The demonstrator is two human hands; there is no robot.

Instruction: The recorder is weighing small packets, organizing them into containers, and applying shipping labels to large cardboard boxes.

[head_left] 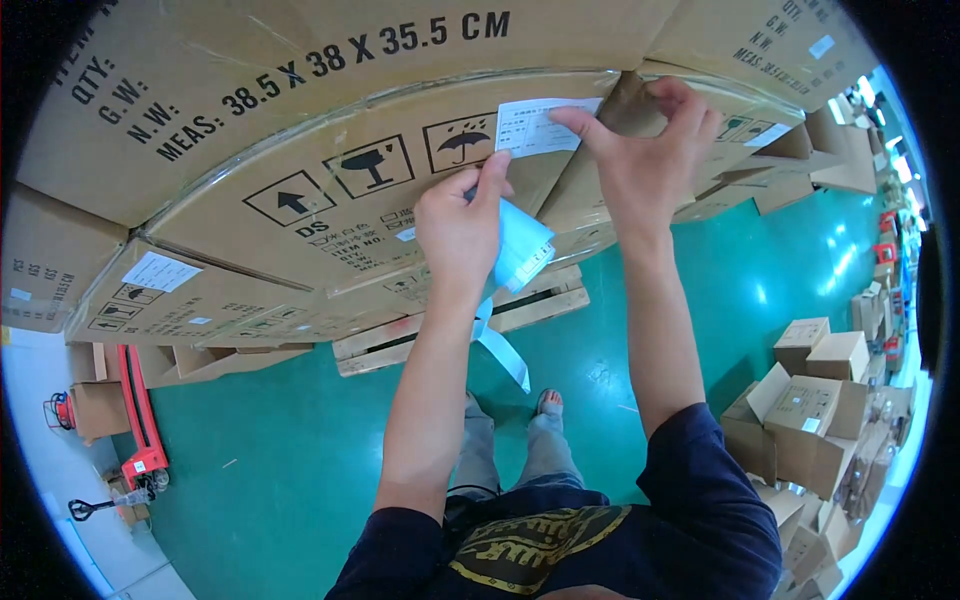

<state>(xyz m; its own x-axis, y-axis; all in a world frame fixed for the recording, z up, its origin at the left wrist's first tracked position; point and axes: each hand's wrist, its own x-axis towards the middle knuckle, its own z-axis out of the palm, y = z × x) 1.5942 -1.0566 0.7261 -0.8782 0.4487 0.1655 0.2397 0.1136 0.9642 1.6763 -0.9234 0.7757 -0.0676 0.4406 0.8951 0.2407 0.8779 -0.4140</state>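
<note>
At the far left of the frame, a red pallet jack point(140, 420) is standing on the glossy green floor point(290, 460), beside stacked corrugated cartons. Across the upper frame, a large brown carton point(330, 190) with printed handling symbols is being labelled; its face is matte cardboard, bowed by the lens, and it is resting with others on a wooden pallet point(470, 320).

Left of centre, a strip of pale blue backing paper point(522, 248) is being pinched by the left hand point(458, 228), fingers closed around it; the slick strip is curling and trailing downward toward the person's feet. Just right of that, a white rectangular label point(535, 127) is being pressed against the carton near its corner by the right hand point(650, 150), whose index fingertip is lying on the label's right edge while the other fingers are spread against the cardboard, gripping nothing.

The label appears already peeled and largely stuck down; smoothing seems to be what is left, and neighbouring cartons at upper right are showing similar labels. At the lower right, smaller open cartons point(810, 410) are lying heaped.
</note>
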